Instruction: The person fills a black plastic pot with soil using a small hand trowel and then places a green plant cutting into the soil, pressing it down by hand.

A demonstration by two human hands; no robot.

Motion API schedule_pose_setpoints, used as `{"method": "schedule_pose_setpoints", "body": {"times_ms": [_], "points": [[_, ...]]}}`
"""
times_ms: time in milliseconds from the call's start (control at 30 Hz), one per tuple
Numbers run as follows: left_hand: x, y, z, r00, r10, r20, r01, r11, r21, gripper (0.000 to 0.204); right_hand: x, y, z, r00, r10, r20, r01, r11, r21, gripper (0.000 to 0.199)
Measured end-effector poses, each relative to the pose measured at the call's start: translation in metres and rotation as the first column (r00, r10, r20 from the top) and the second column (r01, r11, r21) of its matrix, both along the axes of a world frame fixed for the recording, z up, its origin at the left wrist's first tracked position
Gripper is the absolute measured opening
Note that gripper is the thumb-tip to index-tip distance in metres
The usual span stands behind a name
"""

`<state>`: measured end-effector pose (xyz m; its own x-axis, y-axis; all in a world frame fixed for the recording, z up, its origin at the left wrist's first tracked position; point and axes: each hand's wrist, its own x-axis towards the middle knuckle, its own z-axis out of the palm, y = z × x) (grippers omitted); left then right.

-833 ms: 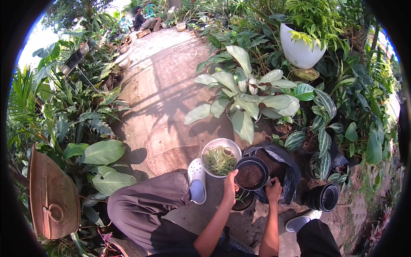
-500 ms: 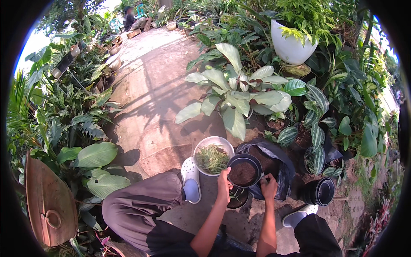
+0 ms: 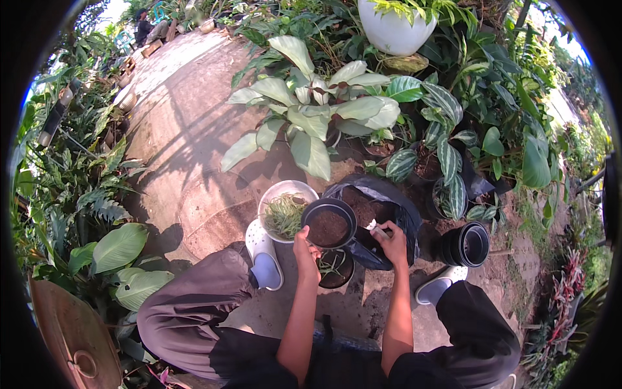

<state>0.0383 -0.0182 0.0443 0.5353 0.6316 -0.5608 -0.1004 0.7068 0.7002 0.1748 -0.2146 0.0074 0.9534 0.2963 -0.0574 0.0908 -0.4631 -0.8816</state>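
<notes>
Left hand [image 3: 306, 251] is clasping the black pot [image 3: 324, 205] at its seven o'clock side; right hand [image 3: 392, 244] is pinching a small white thing [image 3: 371, 224] at the pot's three o'clock. That way also the black bag [image 3: 406, 209] is lying, nearer the right hand.

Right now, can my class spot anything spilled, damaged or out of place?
One oddity: the right hand pinches a small white thing at the open black bag, pale against dark soil, too small to identify. Otherwise nothing stands out; no soil spills from the black pot in the left hand.
</notes>
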Motion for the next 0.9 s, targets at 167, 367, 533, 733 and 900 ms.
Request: {"method": "schedule_pose_setpoints", "body": {"times_ms": [167, 367, 533, 733, 900], "points": [[-0.003, 0.003, -0.016, 0.999, 0.032, -0.001, -0.032, 0.999, 0.027, 0.039, 0.009, -0.015, 0.029, 0.993, 0.033, -0.116, -0.038, 0.999, -0.034, 0.026], [-0.004, 0.002, -0.027, 0.995, 0.012, 0.097, -0.014, 1.000, 0.017, 0.032, 0.016, -0.029, 0.059, 0.995, 0.072, -0.072, -0.071, 0.997, 0.024, 0.023], [0.001, -0.008, -0.026, 0.986, -0.030, 0.163, 0.026, 0.999, 0.024, 0.031, 0.020, -0.038, 0.085, 0.992, 0.108, -0.064, -0.099, 0.986, 0.133, 0.024], [0.007, -0.019, -0.014, 0.980, -0.113, 0.163, 0.100, 0.991, 0.088, 0.032, 0.009, -0.038, 0.139, 0.978, 0.198, -0.073, -0.188, 0.974, 0.126, 0.019], [0.011, -0.031, -0.009, 0.960, -0.208, 0.187, 0.192, 0.976, 0.099, 0.030, -0.003, -0.025, 0.157, 0.956, 0.280, -0.085, -0.278, 0.960, 0.037, 0.023]]}}
